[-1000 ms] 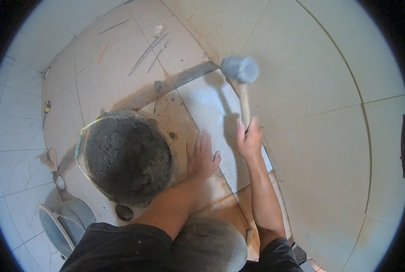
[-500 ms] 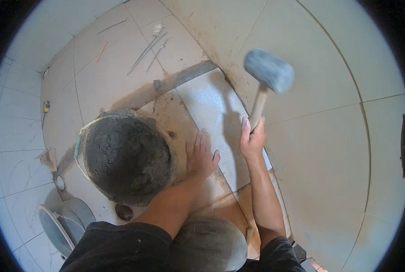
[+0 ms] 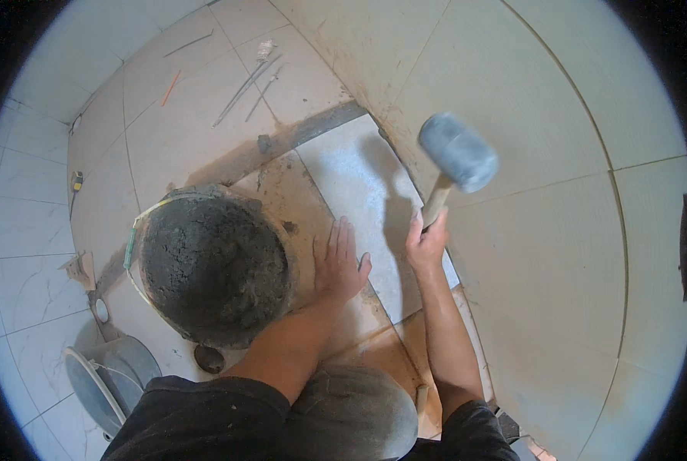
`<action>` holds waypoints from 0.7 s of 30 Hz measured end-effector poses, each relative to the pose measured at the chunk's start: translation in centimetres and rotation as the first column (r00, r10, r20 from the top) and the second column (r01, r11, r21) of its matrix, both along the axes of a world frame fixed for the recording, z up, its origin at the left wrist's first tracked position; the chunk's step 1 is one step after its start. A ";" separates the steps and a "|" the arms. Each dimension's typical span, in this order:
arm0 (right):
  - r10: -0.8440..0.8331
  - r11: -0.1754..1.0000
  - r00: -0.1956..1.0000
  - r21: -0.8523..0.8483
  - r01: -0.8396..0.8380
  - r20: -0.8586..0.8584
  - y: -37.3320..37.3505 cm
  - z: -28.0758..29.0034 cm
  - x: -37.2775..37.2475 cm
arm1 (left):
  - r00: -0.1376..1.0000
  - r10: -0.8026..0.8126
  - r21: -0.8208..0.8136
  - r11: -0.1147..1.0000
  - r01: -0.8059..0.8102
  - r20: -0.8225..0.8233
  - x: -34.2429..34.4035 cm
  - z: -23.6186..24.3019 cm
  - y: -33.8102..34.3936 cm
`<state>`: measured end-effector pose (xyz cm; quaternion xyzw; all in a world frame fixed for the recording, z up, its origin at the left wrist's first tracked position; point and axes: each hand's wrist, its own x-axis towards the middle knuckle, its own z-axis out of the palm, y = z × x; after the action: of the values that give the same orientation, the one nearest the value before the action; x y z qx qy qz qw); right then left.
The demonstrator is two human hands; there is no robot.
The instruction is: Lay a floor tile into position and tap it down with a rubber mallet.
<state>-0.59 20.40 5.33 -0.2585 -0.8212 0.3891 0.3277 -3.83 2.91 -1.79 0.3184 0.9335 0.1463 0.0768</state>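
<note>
My right hand [image 3: 428, 240] grips the wooden handle of a rubber mallet [image 3: 459, 151], its grey head raised above the floor beside the wall. Fingers together and stretched out, my left hand [image 3: 340, 261] lies flat at the edge of a pale floor tile [image 3: 351, 165], partly on the neighbouring tile. The pale tile runs along the foot of the wall, and shadows of the mallet and arm fall across it. Left of my left hand stands a bucket filled with dark grey mortar [image 3: 214, 269], its handle hanging over the far left side.
A grey bucket [image 3: 116, 376] leans at lower left. On the far floor lie thin rods [image 3: 247, 91], an orange stick [image 3: 170, 88] and a tape measure [image 3: 77, 181]. A mortar-covered strip [image 3: 236, 157] borders the pale tile's far end. The tiled wall [image 3: 543, 253] rises close on the right.
The mallet head has come down somewhat, toward me, still in my right hand. My left hand stays in place on the tiles.
</note>
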 end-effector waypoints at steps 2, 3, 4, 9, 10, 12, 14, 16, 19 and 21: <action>-0.012 0.989 0.938 0.143 -0.040 0.347 0.6 -2.2 1.4 | 1.000 -0.002 -0.008 1.000 0.002 -0.005 -0.2 0.0 0.2; -0.012 0.989 0.938 0.144 -0.040 0.346 0.9 -2.7 1.6 | 1.000 0.002 -0.012 1.000 -0.002 0.016 -0.4 0.1 0.3; -0.021 0.984 0.879 0.166 -0.066 0.476 0.6 -2.3 1.6 | 0.999 0.009 -0.021 1.000 -0.008 0.040 -0.3 0.1 0.1; 0.026 1.000 0.983 0.000 -0.026 0.184 -0.4 0.8 0.6 | 0.999 0.013 -0.079 0.997 -0.009 0.041 -0.1 0.0 -0.4; 0.012 1.000 0.995 0.004 -0.012 0.103 -0.5 1.0 0.5 | 0.999 0.013 -0.091 0.996 -0.009 0.053 -0.1 0.1 -0.1; -0.004 1.000 1.000 0.012 0.004 0.021 -0.3 0.0 1.1 | 1.000 0.015 -0.052 0.999 -0.014 0.009 0.0 -0.4 0.0; -0.050 0.988 0.923 0.156 -0.011 0.380 0.4 -2.6 2.8 | 0.999 0.015 -0.008 1.000 -0.015 -0.033 -0.1 -0.5 0.3; -0.036 0.983 0.880 0.177 -0.054 0.473 0.8 -2.8 3.2 | 0.999 0.024 -0.016 1.000 -0.025 -0.041 -0.2 -0.4 0.3; 0.022 0.994 0.925 0.093 -0.062 0.380 0.5 0.6 1.9 | 0.998 0.029 -0.019 0.999 -0.030 -0.060 -0.2 0.0 -0.3; 0.026 1.000 0.984 -0.005 -0.026 0.176 -0.1 2.4 1.1 | 0.998 0.034 -0.012 0.999 -0.035 -0.048 0.0 -0.5 -0.4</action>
<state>0.55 20.27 7.72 -0.2815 -0.8498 0.3701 0.2481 -3.87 2.50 -2.26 0.3051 0.9413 0.1339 0.0541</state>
